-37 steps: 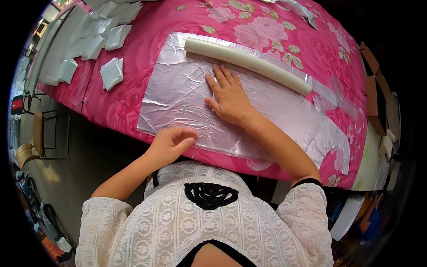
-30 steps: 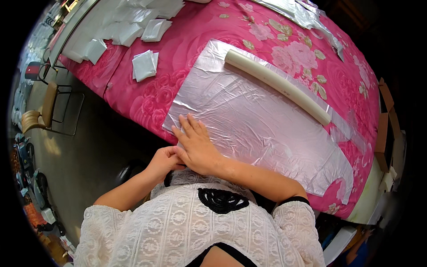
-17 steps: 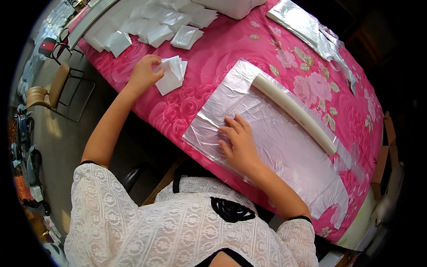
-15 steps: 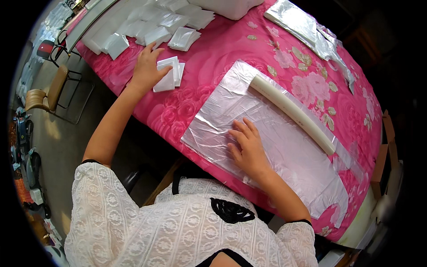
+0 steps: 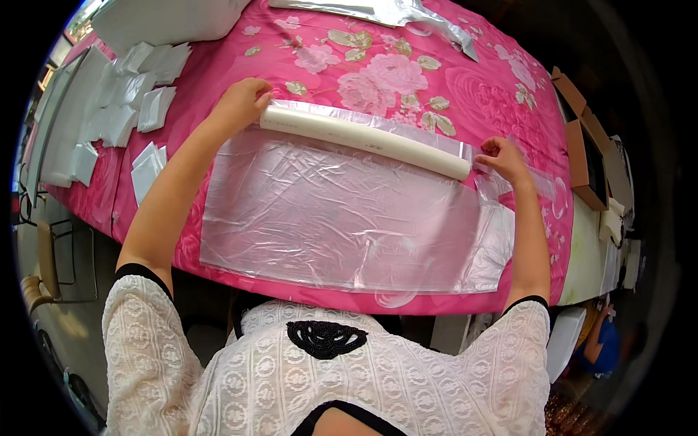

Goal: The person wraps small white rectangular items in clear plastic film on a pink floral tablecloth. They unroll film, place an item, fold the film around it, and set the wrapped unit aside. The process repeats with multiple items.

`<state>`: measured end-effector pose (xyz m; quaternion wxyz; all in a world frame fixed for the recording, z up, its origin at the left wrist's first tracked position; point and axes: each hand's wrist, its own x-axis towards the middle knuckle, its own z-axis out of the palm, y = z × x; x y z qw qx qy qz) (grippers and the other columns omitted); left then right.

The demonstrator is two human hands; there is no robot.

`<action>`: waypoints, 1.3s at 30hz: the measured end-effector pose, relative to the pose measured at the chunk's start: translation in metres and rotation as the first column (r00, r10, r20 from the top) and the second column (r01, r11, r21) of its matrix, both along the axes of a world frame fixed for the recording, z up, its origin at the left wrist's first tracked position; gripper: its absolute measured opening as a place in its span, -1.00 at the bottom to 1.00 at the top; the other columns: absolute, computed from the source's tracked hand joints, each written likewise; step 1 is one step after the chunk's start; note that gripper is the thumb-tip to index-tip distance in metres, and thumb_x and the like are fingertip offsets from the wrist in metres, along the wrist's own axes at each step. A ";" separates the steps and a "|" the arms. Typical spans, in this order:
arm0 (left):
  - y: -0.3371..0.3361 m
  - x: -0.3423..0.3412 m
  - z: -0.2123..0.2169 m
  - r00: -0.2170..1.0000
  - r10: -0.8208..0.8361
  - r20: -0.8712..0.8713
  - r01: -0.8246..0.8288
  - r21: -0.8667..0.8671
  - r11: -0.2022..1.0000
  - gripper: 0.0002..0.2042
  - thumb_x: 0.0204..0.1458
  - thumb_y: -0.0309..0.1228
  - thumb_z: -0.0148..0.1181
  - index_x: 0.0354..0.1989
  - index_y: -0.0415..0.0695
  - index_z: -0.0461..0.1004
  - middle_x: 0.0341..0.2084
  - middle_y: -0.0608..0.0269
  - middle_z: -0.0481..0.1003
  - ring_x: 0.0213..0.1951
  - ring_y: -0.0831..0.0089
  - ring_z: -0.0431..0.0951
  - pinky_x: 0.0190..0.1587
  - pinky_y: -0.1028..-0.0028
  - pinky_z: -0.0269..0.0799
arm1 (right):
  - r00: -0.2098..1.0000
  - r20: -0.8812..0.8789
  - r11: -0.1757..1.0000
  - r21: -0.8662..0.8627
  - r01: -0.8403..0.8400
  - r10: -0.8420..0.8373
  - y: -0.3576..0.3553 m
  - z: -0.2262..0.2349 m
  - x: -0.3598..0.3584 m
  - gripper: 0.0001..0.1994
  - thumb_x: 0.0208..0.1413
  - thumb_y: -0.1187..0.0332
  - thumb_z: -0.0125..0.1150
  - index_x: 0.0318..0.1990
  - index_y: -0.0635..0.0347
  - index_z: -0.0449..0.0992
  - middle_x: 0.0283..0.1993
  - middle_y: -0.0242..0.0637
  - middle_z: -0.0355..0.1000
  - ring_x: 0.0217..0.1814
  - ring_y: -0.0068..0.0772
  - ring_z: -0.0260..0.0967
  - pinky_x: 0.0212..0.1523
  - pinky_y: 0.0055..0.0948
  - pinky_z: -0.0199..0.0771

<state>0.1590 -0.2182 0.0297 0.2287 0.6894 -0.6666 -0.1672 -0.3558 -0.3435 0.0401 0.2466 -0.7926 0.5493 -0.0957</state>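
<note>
Clear plastic sheet point(image 5: 342, 218) reaches the table edge; both hands' grips clench the white roll point(image 5: 363, 136) ends.

An open brown cardboard box point(image 5: 584, 142) sits at the table's three o'clock edge, and flat white packets point(image 5: 123, 109) cluster at ten o'clock.

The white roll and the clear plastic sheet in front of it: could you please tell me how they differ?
The white roll is opaque and tube-shaped; the clear plastic sheet is see-through, flat and wrinkled. The roll is narrow, with the left hand and right hand at its ends; the sheet spreads wide toward the table edge. Both lie on the pink floral tablecloth.
</note>
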 end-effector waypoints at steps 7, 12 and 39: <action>-0.032 0.013 0.011 0.939 -0.327 0.107 0.306 0.177 0.935 -0.73 -0.19 -0.53 0.24 -0.28 -0.25 0.36 -0.52 0.16 0.43 -0.47 0.35 0.42 -0.35 0.39 0.36 | 0.998 0.059 0.989 0.149 -0.021 0.012 0.004 -0.007 0.016 -0.80 -0.12 0.36 0.30 -0.41 0.26 0.43 -0.55 -0.43 0.35 -0.48 -0.63 0.24 -0.46 -0.54 0.26; -0.029 0.019 0.018 0.928 -0.369 0.047 0.314 0.433 0.845 -0.81 -0.18 -0.53 0.23 -0.39 -0.29 0.38 -0.55 0.15 0.43 -0.49 0.36 0.42 -0.37 0.41 0.35 | 0.993 0.116 0.981 0.195 -0.004 -0.019 0.008 -0.008 0.016 -0.87 -0.07 0.41 0.23 -0.46 0.28 0.43 -0.59 -0.45 0.33 -0.53 -0.67 0.21 -0.50 -0.57 0.23; -0.030 0.055 -0.007 0.963 -0.192 0.188 0.199 -0.020 0.980 -0.85 -0.18 -0.51 0.19 -0.50 -0.30 0.35 -0.46 0.09 0.33 -0.36 0.21 0.36 -0.28 0.36 0.29 | 0.781 -0.503 0.914 0.350 -0.207 0.369 -0.024 0.043 -0.012 -0.76 -0.40 0.31 0.32 -0.52 0.22 0.50 -0.54 -0.15 0.41 -0.38 -0.24 0.39 -0.17 -0.31 0.30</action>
